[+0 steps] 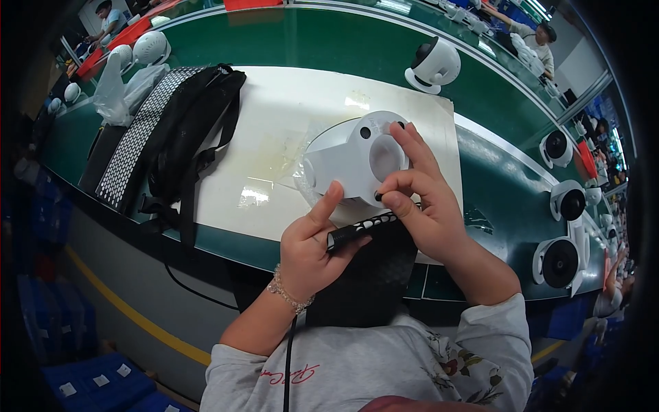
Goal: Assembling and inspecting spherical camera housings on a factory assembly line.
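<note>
My left hand [305, 248] is closed on the edge of a black sheet [347, 235] with rows of round white spots, its thumb raised beside the white base. My right hand [431, 206] pinches a small black round pad [378, 196] between thumb and forefinger at the near edge of the base. That white plastic base [336, 165] lies on the table with a round hollow facing up. A black dot [365, 132] shows at its far end, another partly behind my right fingers. Clear plastic film [302, 168] lies under its left side.
A white board [274, 103] covers part of the green table. On its left lie a black strapped bag [199, 130], a white-spotted black sheet [141, 134] and a clear plastic bag [113, 93]. White round-headed devices [436, 65] stand behind and at right. People work farther off.
</note>
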A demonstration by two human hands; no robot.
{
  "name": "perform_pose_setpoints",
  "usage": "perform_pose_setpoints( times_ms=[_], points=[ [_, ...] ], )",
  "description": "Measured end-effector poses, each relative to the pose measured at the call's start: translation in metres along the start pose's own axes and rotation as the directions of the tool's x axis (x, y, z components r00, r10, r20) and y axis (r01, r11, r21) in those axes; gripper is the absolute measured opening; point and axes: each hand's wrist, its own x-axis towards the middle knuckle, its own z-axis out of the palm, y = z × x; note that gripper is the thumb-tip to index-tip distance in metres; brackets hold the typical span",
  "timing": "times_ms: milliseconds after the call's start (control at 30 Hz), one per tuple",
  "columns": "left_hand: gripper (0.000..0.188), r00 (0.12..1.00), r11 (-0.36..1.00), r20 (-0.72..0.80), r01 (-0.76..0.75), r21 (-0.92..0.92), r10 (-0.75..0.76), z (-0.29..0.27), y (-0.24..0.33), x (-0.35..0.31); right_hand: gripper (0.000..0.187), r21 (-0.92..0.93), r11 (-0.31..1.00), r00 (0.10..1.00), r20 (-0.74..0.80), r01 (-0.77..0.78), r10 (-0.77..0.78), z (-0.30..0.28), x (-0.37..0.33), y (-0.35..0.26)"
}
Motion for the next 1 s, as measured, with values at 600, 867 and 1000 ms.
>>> perform_pose_setpoints(
  times_ms=[600,867,1000],
  points=[
    [0.018,0.999,0.999,0.034,0.041,0.026,-0.042,-0.003,0.0,-0.002,0.016,-0.595,0.606,0.81,0.138,0.528,-0.57,0.012,-0.018,0.012],
    [0.021,1.0,0.999,-0.001,0.005,0.038,-0.005,-0.001,-0.001,-0.003,0.01,-0.352,0.924,0.976,-0.093,0.151,-0.195,-0.025,-0.008,0.015],
    [0.021,1.0,1.0,-0.008,0.001,0.029,-0.001,0.0,0.0,-0.001,0.009,-0.137,0.988,0.994,-0.092,-0.068,0.056,-0.024,-0.009,0.01]
  ],
)
